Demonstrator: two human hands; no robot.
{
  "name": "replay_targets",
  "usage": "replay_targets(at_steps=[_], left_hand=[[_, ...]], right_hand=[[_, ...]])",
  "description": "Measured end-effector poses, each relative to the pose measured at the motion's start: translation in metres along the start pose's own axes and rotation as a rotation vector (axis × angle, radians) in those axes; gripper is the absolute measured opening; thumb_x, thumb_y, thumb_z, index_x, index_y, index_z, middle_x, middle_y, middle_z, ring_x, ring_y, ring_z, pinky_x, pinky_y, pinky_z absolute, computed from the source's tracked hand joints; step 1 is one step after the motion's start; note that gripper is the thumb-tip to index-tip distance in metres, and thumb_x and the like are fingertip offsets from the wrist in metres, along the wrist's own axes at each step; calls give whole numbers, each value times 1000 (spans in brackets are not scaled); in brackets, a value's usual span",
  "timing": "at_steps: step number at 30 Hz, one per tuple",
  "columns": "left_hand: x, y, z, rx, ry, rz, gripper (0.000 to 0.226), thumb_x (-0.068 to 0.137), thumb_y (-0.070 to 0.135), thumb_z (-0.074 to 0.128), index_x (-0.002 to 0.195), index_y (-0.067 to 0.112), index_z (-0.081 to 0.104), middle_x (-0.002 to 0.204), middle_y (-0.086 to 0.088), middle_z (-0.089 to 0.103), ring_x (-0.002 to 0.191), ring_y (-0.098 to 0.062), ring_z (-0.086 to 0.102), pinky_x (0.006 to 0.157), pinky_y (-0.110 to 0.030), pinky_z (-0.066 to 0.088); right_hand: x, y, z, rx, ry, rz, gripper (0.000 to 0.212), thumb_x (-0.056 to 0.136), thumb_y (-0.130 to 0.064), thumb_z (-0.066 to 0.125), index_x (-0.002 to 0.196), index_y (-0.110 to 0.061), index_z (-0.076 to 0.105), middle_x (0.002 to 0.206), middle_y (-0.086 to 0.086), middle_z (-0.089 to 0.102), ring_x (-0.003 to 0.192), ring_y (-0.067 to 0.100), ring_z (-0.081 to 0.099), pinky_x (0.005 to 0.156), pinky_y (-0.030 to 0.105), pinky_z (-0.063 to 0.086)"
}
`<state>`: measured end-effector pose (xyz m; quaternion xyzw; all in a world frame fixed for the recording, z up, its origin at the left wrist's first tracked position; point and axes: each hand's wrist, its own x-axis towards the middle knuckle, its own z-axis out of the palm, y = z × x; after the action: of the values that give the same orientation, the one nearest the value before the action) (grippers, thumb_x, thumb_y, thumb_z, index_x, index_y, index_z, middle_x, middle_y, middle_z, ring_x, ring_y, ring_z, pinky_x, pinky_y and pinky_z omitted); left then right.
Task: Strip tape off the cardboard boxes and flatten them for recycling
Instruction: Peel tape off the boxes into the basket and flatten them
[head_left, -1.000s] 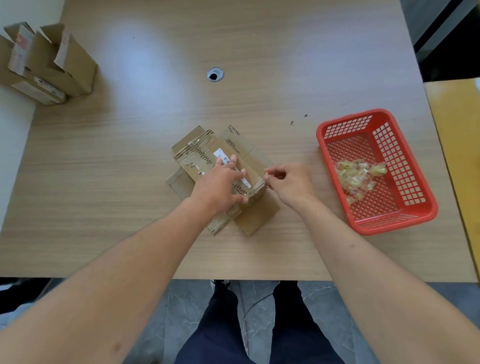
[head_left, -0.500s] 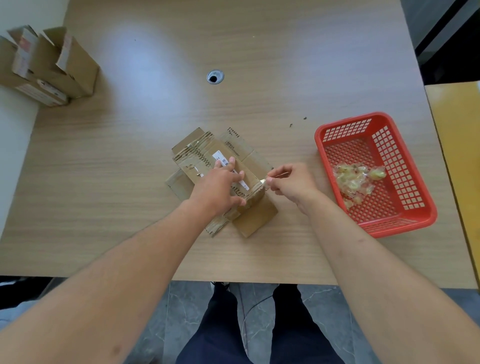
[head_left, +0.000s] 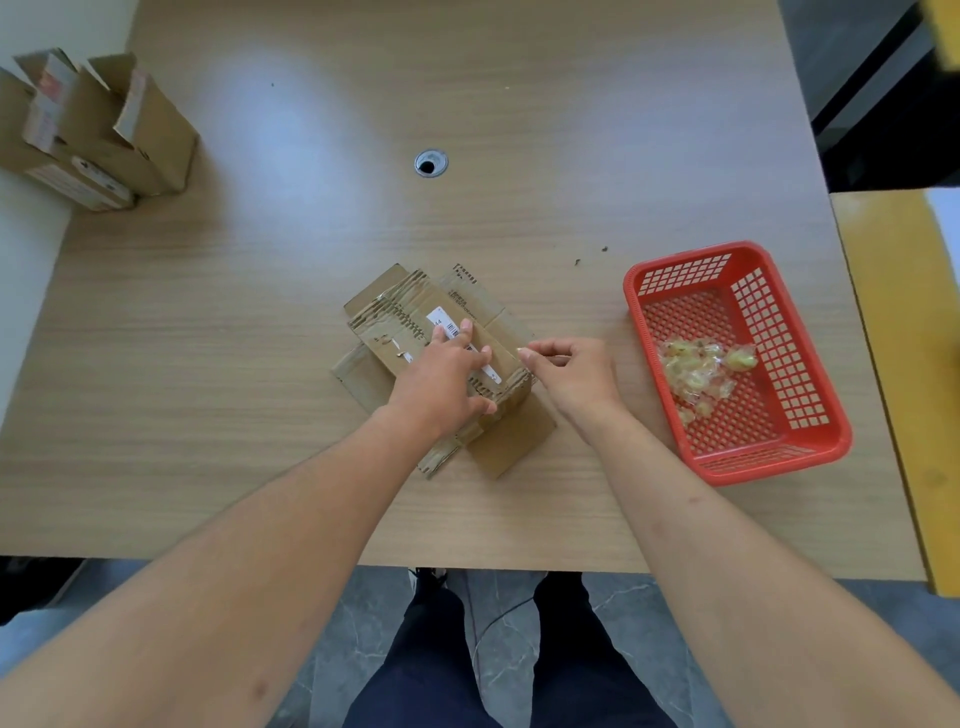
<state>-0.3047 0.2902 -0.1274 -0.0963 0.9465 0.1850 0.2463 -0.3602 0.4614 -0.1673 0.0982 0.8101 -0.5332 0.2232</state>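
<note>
A flattened cardboard box (head_left: 410, 317) with a white barcode label lies at the middle of the wooden table (head_left: 260, 364). My left hand (head_left: 447, 382) presses flat on top of it, fingers spread over the label. My right hand (head_left: 571, 376) is at the box's right edge, thumb and forefinger pinched on a thin strip of clear tape (head_left: 527, 358) that still sticks to the cardboard. Two more boxes (head_left: 98, 135) stand with flaps open at the table's far left corner.
A red plastic basket (head_left: 810, 415) at the right holds a crumpled wad of clear tape (head_left: 701, 371). A round cable hole (head_left: 430, 163) sits in the table's far middle. A yellow surface (head_left: 904, 364) adjoins the table's right side.
My right hand has shifted slightly back along the box's right edge while pinching the tape. My left hand stays pressed on the box.
</note>
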Motion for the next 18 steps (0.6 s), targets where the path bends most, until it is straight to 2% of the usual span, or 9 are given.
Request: replay_targets(at_steps=[4,7,9,12,15,18], left_hand=[[-2,11,7,-25,16,-10,77,89,41,76,155,31,39,170,5,4,157,-27,1,116,-50,36],[-3,17,9,-35,18,-13,77,90,41,75,156,30,38,171,4,2,157,-28,0,116,-49,35],[-2,21,9,-33,14,-20,77,90,41,74,156,29,37,171,4,2,157,-28,0,117,-49,35],[2,27,9,-22,14,-21,77,91,41,74,156,28,36,170,3,1,157,-29,-1,117,-51,36],[4,33,10,-11,9,-25,76,91,41,73,157,28,36,171,2,1,157,-30,-1,117,-51,34],[7,38,12,0,4,-25,77,92,41,73,157,27,35,171,0,1,156,-32,-1,119,-51,32]], right_hand=[[-11,-14,-14,-48,57,-72,18,88,-25,80,105,-18,81,87,-3,77,76,6,69,85,30,58],[-17,-25,-42,-116,180,-180,29,83,-15,83,110,-23,78,84,-6,74,73,6,67,80,26,55],[-17,-27,-65,-142,303,-233,29,78,-10,83,100,-26,74,78,-8,72,72,6,68,78,24,55],[-13,-18,-99,-294,492,-234,14,80,-10,77,84,-21,71,78,-8,71,75,10,67,79,13,47],[-10,-2,-120,-416,571,-166,8,84,-19,74,92,-21,76,87,-1,73,88,21,68,89,35,54],[-16,9,-123,-527,513,-93,16,91,-21,71,103,-12,78,101,12,71,99,31,64,90,38,50]])
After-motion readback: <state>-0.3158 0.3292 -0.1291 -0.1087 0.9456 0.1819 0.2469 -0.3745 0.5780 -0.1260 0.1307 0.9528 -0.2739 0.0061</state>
